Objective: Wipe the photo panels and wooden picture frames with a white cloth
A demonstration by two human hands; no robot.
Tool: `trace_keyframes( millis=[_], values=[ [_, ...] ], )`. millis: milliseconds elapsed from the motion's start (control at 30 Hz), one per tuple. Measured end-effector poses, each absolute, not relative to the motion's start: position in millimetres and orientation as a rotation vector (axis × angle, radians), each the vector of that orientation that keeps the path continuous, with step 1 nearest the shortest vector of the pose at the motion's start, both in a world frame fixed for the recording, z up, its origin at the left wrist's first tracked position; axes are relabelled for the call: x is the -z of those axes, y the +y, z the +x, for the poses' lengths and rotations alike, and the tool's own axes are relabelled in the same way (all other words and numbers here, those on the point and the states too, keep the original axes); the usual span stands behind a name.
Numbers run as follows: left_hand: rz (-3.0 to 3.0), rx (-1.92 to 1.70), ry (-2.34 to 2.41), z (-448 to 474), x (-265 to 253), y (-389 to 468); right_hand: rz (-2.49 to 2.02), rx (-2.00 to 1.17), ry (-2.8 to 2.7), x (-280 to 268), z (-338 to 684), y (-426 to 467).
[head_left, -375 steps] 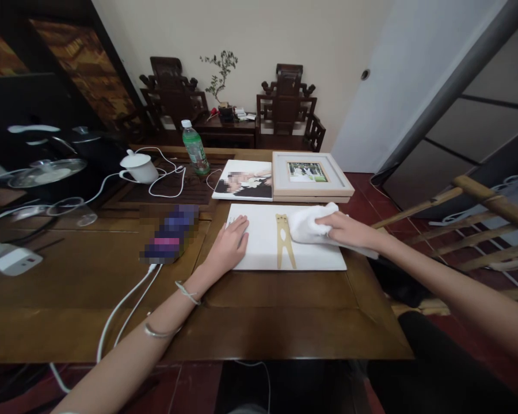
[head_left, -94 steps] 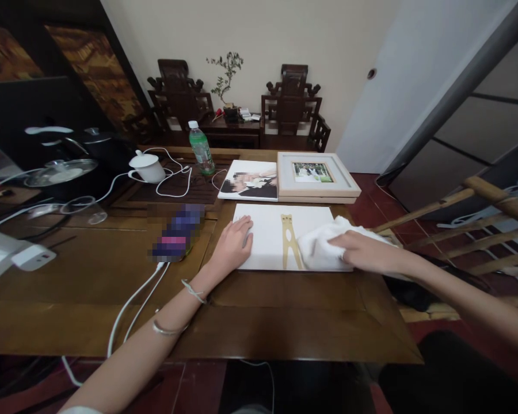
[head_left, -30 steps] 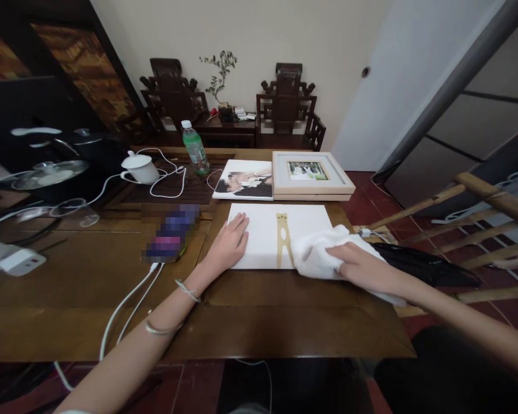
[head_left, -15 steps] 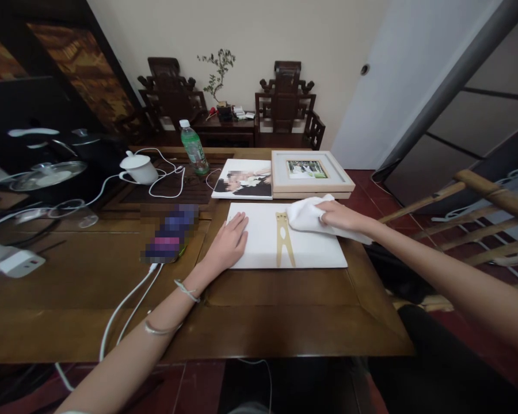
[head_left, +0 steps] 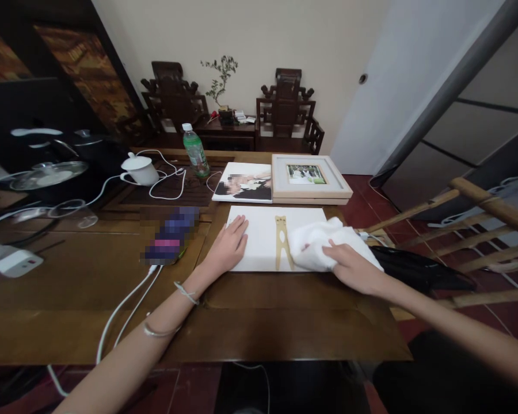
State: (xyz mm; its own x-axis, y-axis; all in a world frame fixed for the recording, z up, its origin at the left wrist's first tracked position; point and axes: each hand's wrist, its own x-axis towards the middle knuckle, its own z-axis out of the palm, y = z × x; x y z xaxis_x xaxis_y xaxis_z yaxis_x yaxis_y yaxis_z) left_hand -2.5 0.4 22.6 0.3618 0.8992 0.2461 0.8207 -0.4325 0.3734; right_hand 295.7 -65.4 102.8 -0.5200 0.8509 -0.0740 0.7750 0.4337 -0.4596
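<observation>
A: In the head view, where does the board [head_left: 256, 247] lie from the hands?
B: Between them, flat on the table [head_left: 263, 322], its long axis running left to right. The left hand [head_left: 232, 244] rests spread flat on its left end.
A: And the right hand [head_left: 349, 267]?
B: Closed on a bunched white cloth [head_left: 317, 247] that covers the board's right end. It is the nearer hand to that end, and the cloth reaches the tan figure [head_left: 281, 233] near the middle.
A: Can you see the board's right edge?
B: No, the cloth hides it. The left, far and near edges show, at least in part.
A: What bounds it?
B: Just past the far edge, a photo panel [head_left: 244, 187] and a frame [head_left: 343, 187], with only a thin strip of table between. To the right, the table's side is near, with a chair [head_left: 486, 201] beyond. The widest stretch of table is on the near side and leftward, up to the cables [head_left: 125, 305].
</observation>
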Motion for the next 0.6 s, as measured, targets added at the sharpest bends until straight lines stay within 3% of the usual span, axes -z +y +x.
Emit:
trace_keyframes(
  millis=[133,300,600],
  values=[
    [2.452,-0.616,1.565,-1.5,-22.4,0.3,-1.527,-0.854,-2.517,-122.9,297.6,-93.0],
    [2.444,-0.618,1.566,-1.0,-23.5,0.0,-1.457,-0.991,-2.567,-134.4,301.5,-61.0],
    [2.431,-0.603,1.574,-1.0,-24.8,-0.1,-1.429,-0.729,-2.248,-98.5,274.8,25.9]
  ],
)
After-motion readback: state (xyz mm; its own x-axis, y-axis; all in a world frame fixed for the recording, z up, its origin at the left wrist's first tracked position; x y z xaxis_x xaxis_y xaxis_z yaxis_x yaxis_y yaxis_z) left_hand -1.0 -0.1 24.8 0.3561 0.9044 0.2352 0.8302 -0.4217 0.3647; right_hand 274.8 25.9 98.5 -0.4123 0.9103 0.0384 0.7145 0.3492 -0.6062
